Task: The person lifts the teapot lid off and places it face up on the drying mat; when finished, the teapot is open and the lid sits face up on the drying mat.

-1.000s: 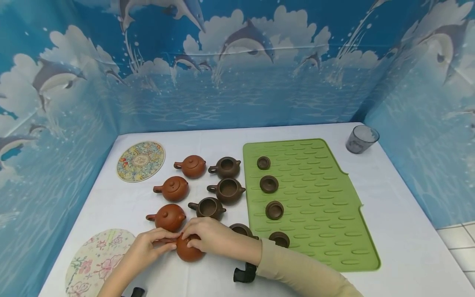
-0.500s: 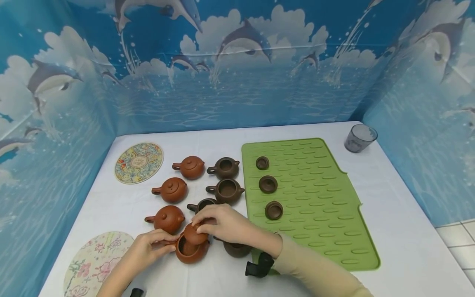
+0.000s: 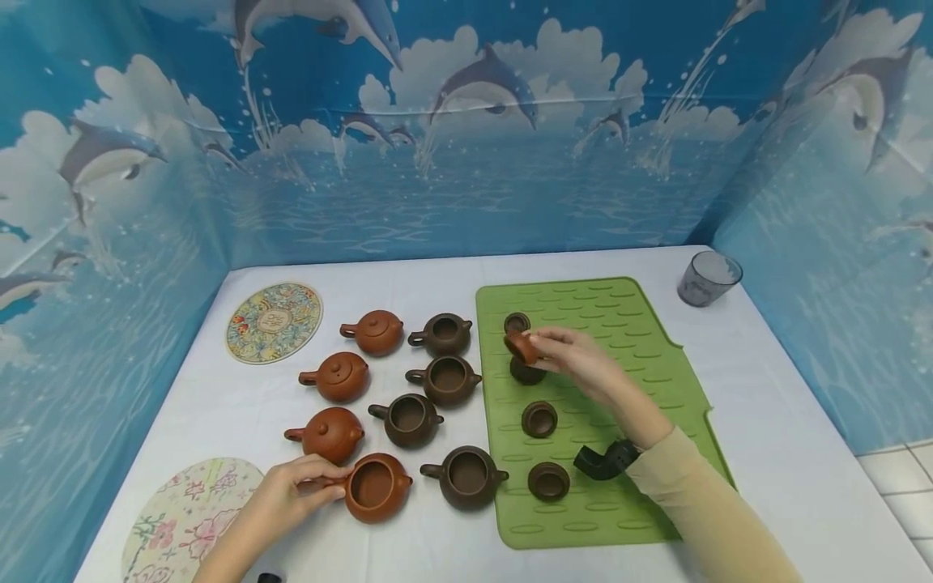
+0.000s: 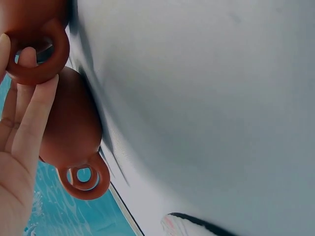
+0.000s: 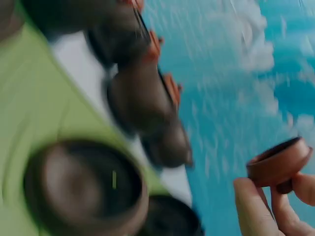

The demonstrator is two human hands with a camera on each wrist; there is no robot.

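My left hand (image 3: pixel 295 490) pinches the handle of a reddish-brown teapot (image 3: pixel 375 487), whose top is uncovered. In the left wrist view, the fingers hold that teapot's ring handle (image 4: pixel 63 54), with another reddish teapot (image 4: pixel 74 123) beyond it. My right hand (image 3: pixel 576 356) holds a reddish lid (image 3: pixel 521 346) in the air over the green mat (image 3: pixel 627 453). The right wrist view shows this lid (image 5: pixel 278 164) between fingers and thumb, hollow side turned up. Several dark brown lids (image 3: pixel 539 419) lie on the mat, one partly hidden behind the held lid.
Three lidded reddish teapots (image 3: pixel 334 432) stand at left beside a column of several open dark teapots (image 3: pixel 468 478). A patterned round mat (image 3: pixel 275 322) and a floral round mat (image 3: pixel 193 518) lie at far left. A glass cup (image 3: pixel 710 278) stands at the back right.
My right hand has lifted the reddish lid off the teapot and carried it right and away over the green mat. The left hand stays at the teapot's handle.
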